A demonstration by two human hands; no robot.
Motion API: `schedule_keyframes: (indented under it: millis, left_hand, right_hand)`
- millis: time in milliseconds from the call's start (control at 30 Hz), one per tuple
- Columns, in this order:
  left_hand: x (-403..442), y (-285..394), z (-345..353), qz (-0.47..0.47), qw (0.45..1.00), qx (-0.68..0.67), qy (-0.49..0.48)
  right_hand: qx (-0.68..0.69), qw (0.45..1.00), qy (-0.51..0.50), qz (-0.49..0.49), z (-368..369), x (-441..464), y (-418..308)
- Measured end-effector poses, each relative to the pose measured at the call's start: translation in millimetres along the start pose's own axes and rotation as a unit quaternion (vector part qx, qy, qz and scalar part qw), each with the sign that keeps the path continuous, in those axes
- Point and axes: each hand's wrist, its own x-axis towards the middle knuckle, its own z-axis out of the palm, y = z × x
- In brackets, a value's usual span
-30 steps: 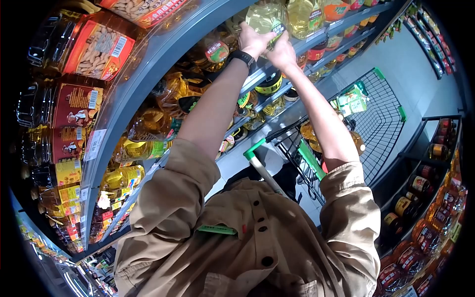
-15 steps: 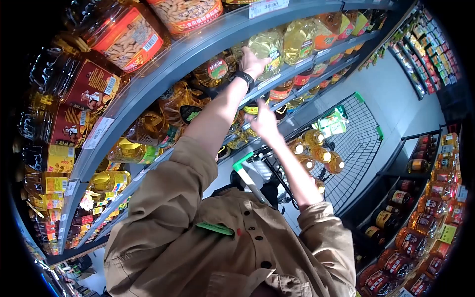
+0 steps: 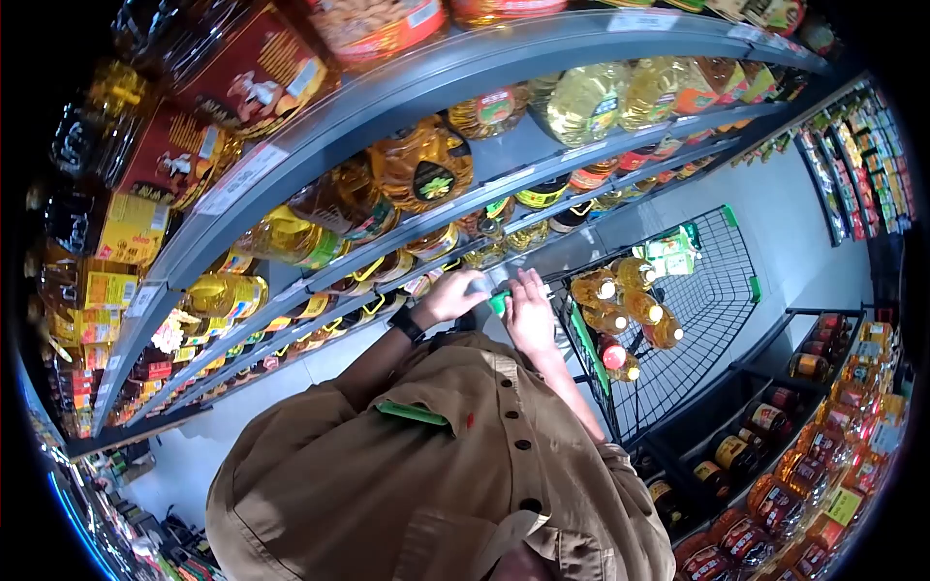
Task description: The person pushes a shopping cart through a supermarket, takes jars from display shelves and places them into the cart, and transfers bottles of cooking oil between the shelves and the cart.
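Note:
My left hand (image 3: 453, 295), with a black watch (image 3: 407, 324) on its wrist, is low in front of my body, its fingers loosely bent and apart with nothing seen between them. My right hand (image 3: 530, 315) is just to its right, fingers stretched out over the cart's handle bar; whether it touches the bar is unclear. Between the two hands shows the handle's green end (image 3: 499, 302). Beyond my right hand stands the shopping cart (image 3: 712, 320), holding several oil bottles (image 3: 643, 307) and a green-and-white package (image 3: 670, 254).
A long shelf (image 3: 504, 189) with several rows of oil bottles curves across the left and top. Pale yellow bottles (image 3: 586, 102) stand on it. At the lower right is a black rack (image 3: 697, 426) of dark bottles, with more bottles (image 3: 814, 460) beside it.
Both hands have left the shelf and come down to the cart handle. The pale bottle that my left hand touched stands on the shelf. The view has shifted.

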Motion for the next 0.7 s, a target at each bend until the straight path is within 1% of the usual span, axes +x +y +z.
schedule_keyframes:
  millis: [33,67,100,133,167,233,267,300,367,433,500,533,567,600,667,700]
  left_hand:
    - [-10.4,5.7,-14.5,0.017,0.999,0.018,0.031]
    - [-21.5,12.3,-29.9,-0.066,0.997,-0.007,0.031]
    - [-27.4,6.6,-39.0,-0.054,0.996,-0.005,0.076]
    - [-28.8,22.2,-54.7,-0.073,0.991,0.005,0.115]
    - [-29.8,36.9,-71.0,-0.091,0.984,0.015,0.153]
    - [-27.5,30.6,-81.5,0.004,0.947,0.128,0.294]
    - [-23.8,42.7,-93.6,0.046,0.927,0.142,0.344]
    - [-20.0,53.2,-105.4,0.067,0.913,0.167,0.367]
    - [-8.1,65.2,-122.5,0.057,0.901,0.185,0.388]
    - [7.3,74.1,-134.8,0.058,0.894,0.193,0.400]
    - [20.8,81.3,-148.2,0.053,0.900,0.192,0.388]
    - [27.5,83.2,-153.2,0.049,0.903,0.187,0.383]
    - [33.6,84.7,-158.3,0.044,0.907,0.182,0.378]
    - [40.2,86.3,-165.2,0.050,0.907,0.181,0.378]
    - [52.6,82.1,-171.1,0.027,0.912,0.159,0.378]
    - [57.2,79.1,-173.3,0.015,0.914,0.148,0.377]
  right_hand:
    - [-0.037,0.999,-0.010,-0.006,-1.5,3.9,-1.1]
    - [-0.080,0.994,-0.067,0.014,-3.0,6.8,-3.1]
    - [-0.126,0.984,-0.121,0.034,-13.5,15.1,-11.1]
    - [-0.153,0.958,-0.238,0.051,-38.5,35.3,-28.0]
    - [-0.147,0.907,-0.383,0.094,-60.0,63.5,-43.0]
    - [-0.054,0.956,-0.274,0.092,-73.8,95.8,-63.0]
    - [-0.030,0.981,-0.188,0.032,-81.0,110.8,-73.4]
    - [-0.007,0.995,-0.099,-0.028,-87.2,126.4,-82.8]
    - [0.021,0.996,-0.035,-0.083,-92.9,165.3,-97.4]
    - [0.022,0.989,0.033,-0.143,-79.5,203.6,-98.2]
    - [0.051,0.991,-0.048,-0.111,-82.9,234.7,-113.6]
    - [0.054,0.989,-0.060,-0.122,-82.9,248.6,-121.1]
    - [0.049,0.986,-0.102,-0.123,-87.4,258.8,-124.5]
    - [0.048,0.982,-0.122,-0.136,-83.8,268.3,-120.3]
    - [0.020,0.975,-0.143,-0.169,-79.8,284.1,-111.1]
    - [0.010,0.973,-0.156,-0.168,-77.1,290.2,-105.4]
